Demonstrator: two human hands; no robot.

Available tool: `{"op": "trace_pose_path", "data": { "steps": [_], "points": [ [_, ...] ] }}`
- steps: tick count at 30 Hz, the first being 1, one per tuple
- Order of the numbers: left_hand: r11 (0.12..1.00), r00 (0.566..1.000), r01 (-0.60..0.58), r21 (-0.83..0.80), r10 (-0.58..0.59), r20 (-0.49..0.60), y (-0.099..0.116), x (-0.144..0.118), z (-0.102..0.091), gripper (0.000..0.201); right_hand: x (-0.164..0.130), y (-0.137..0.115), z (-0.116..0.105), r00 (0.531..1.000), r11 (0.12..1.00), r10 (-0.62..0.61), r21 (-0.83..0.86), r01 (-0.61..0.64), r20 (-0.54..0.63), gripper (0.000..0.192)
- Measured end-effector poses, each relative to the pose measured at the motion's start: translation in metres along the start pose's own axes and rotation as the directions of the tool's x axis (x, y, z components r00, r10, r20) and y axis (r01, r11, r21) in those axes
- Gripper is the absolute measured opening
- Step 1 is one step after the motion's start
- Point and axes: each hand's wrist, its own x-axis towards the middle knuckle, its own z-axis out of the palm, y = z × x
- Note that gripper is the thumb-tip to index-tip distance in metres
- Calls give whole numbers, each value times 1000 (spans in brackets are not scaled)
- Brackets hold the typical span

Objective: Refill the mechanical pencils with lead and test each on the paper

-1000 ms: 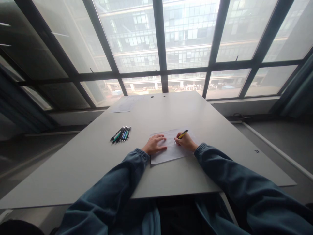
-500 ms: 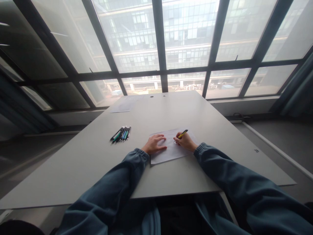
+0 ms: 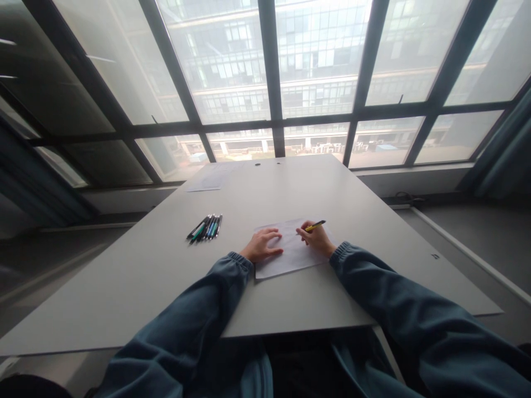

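One broad grey surface [image 3: 323, 287] fills the middle of the frame, running up to a wall of dark-framed windows [image 3: 274, 72] across the top. Two blue sleeves [image 3: 199, 326] reach in from the lower edge. A white sheet of paper [image 3: 290, 257] lies flat just below the centre of the frame, and a second sheet [image 3: 207, 181] lies far off, up and left of centre at the far edge of the surface. The left hand [image 3: 261, 246] rests palm down on the near sheet's left part, its fingers spread and released, grasping nothing. The right hand [image 3: 317, 239] sits on the sheet's right part, its fingers closed around a yellow and black pen [image 3: 314, 225] that slants up to the right, tip toward the paper. A bundle of pens [image 3: 205, 227] lies left of centre, well apart from both hands.
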Motion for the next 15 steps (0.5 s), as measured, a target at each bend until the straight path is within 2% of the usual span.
{"op": "trace_pose_path", "data": {
  "steps": [3,6,8,10,12,15],
  "points": [
    [1000,1000,16,-13,-16,27,-5,0,1,54,0,-6,-3,998,997,-40,59,43,-51,29],
    [999,998,51,-2,-51,25,-7,0,0,52,-1,-13,-7,1000,983,-13,185,18,-28,28],
    [1000,999,29,-12,-29,-30,-4,-1,-3,53,-2,-18,-9,998,953,56,297,-58,12,33],
    [999,991,-20,-31,15,-133,4,-1,-7,54,-3,-21,-10,993,914,106,390,-116,45,34],
    [998,974,-50,-39,40,-225,14,-1,-10,51,-4,-23,-9,991,888,122,441,-133,54,29],
    [996,959,-81,-43,66,-275,28,0,-12,47,-7,-25,-6,993,882,102,457,-114,52,22]
  ]
}}
